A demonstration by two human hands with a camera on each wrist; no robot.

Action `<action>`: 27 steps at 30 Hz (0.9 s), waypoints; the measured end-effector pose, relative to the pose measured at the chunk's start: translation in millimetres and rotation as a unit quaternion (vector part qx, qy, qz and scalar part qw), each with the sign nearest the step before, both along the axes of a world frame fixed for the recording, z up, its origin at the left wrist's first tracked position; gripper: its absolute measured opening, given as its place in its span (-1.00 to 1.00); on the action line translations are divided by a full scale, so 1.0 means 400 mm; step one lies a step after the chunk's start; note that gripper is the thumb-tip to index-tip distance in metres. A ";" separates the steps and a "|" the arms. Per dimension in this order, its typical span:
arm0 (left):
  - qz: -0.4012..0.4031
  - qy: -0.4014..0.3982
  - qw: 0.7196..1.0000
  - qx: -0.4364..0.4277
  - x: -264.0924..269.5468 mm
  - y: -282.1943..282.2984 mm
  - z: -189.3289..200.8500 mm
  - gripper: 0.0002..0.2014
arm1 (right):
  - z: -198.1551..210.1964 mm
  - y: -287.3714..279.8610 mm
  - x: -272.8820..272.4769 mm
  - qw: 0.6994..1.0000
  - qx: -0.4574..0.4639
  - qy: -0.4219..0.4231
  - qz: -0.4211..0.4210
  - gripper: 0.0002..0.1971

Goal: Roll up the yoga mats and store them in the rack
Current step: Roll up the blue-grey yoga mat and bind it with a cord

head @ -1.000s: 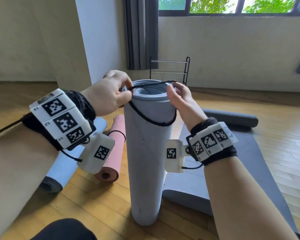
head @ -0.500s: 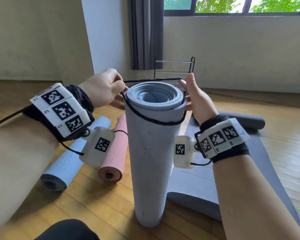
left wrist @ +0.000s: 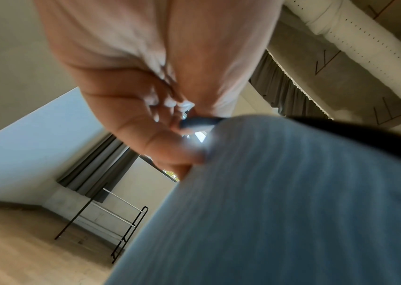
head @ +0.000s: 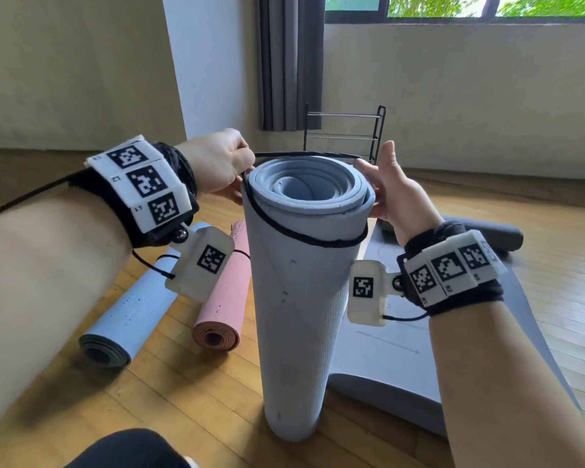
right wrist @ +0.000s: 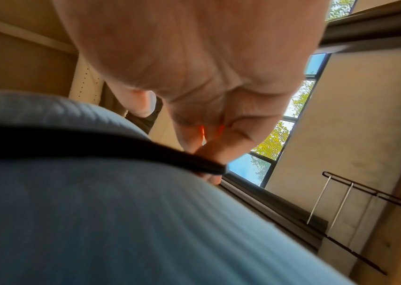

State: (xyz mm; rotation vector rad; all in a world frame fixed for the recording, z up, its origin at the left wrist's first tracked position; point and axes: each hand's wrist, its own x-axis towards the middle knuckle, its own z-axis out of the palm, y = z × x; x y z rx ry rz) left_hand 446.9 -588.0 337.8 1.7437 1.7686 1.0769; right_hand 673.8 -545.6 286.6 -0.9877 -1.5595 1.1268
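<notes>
A grey-blue rolled mat (head: 301, 298) stands upright on the wooden floor in front of me. A black elastic band (head: 301, 236) loops its top, low across the front and stretched level with the rim at the back. My left hand (head: 223, 163) pinches the band at the roll's upper left; the left wrist view shows the fingertips (left wrist: 170, 108) closed on the band (left wrist: 199, 122). My right hand (head: 395, 197) is at the upper right, thumb up, its fingers hooked in the band (right wrist: 97, 146) against the mat (right wrist: 97, 221).
A black metal rack (head: 345, 133) stands by the far wall under the curtain. A light blue roll (head: 132, 305) and a pink roll (head: 223, 298) lie on the floor to the left. A flat grey mat (head: 402, 359) and a dark roll (head: 487, 234) lie to the right.
My right hand moved from the top rim to the roll's right side and behind it. The band's back part went from across the opening to behind the rim.
</notes>
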 end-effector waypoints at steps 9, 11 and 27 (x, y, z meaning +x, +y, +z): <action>-0.003 -0.016 1.000 -0.014 0.002 0.021 0.000 -0.90 | -0.033 0.023 0.024 0.997 -0.006 0.020 0.074 0.02; -0.003 -0.033 0.999 -0.018 -0.004 0.025 -0.007 -0.80 | -0.040 0.022 0.020 0.996 -0.005 0.039 0.081 -0.14; -0.049 -0.211 0.975 0.049 0.008 0.025 -0.143 -0.12 | -0.084 0.011 -0.040 0.996 0.088 -0.001 0.015 0.07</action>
